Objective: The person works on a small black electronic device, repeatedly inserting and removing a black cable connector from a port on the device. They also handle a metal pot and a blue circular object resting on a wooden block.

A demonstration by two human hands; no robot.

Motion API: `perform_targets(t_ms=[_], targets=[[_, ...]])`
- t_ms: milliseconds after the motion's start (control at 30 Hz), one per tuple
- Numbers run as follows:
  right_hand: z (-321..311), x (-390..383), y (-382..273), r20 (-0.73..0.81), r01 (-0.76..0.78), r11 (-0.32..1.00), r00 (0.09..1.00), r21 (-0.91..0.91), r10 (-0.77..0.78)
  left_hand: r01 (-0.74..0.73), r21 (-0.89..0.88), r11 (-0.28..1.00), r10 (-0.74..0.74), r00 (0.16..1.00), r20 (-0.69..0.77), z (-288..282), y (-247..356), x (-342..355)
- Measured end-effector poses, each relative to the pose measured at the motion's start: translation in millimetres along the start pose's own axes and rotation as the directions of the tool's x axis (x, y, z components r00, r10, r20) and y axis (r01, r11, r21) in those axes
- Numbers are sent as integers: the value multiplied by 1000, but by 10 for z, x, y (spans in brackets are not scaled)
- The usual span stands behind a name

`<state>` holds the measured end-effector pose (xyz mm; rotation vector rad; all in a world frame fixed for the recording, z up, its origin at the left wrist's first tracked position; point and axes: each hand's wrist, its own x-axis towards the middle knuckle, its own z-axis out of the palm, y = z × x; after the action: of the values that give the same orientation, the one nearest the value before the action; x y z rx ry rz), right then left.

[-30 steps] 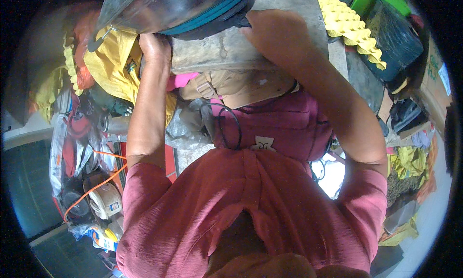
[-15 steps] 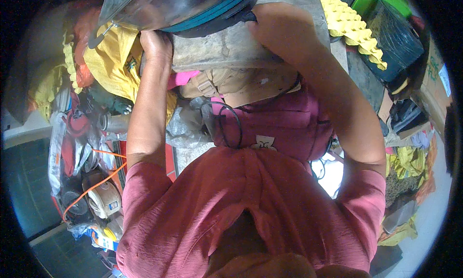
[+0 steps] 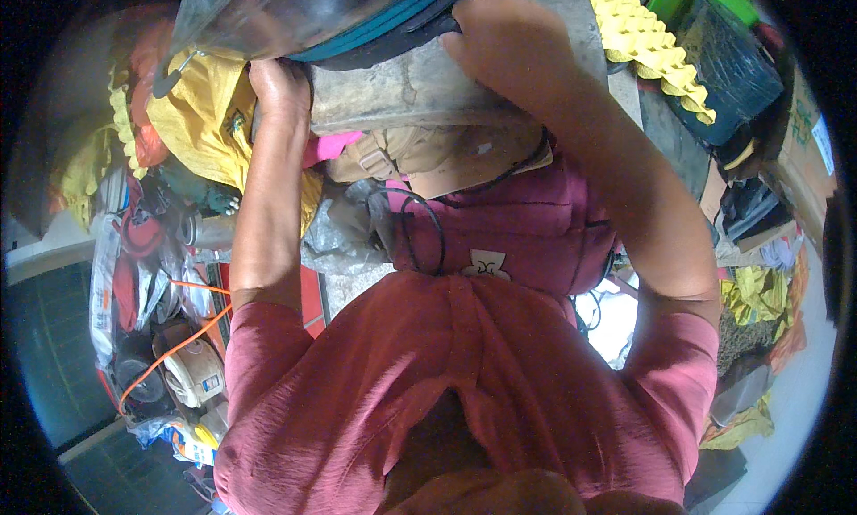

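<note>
A dark, glossy, rounded object [image 3: 268, 20] with teal and black bands along its lower edge tilts over a worn grey tabletop [image 3: 384, 95]. Its top runs out of the picture, so I cannot tell its kind. My left hand [image 3: 281, 82] grips it from below at the near left, with most of the fingers hidden behind it. My right hand [image 3: 500, 37] is closed at the right end of the black band, thumb side toward me; its fingertips are partly hidden. A dark hook on a metal stem [image 3: 174, 76] juts from the object's left side.
Below the tabletop sit a tan bag with a buckle [image 3: 428, 153] and a maroon bag [image 3: 518, 229]. Yellow sacking [image 3: 201, 113] hangs at the left, above clutter and an orange cord [image 3: 178, 345]. Yellow ruffled strip [image 3: 643, 46] and a black wrapped box [image 3: 736, 69] lie right.
The whole view has shifted slightly left. My right hand has moved a little left along the black band and covers the small dark piece that showed by its fingers.
</note>
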<state>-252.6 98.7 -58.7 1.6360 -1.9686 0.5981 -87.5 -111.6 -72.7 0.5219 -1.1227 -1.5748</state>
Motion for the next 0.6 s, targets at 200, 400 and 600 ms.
perform_targets(t_ms=[200,400,600], targets=[[-150,31,-150,111,-124,990,987,63,116,15,11,1000,-16,1000,18,-93,-25,46],[-301,41,-274,92,-84,996,992,19,82,-30,15,999,30,999,28,-71,-5,14],[-263,53,-214,111,-64,997,992,45,58,-4,4,1000,4,1000,-7,-86,-33,40]])
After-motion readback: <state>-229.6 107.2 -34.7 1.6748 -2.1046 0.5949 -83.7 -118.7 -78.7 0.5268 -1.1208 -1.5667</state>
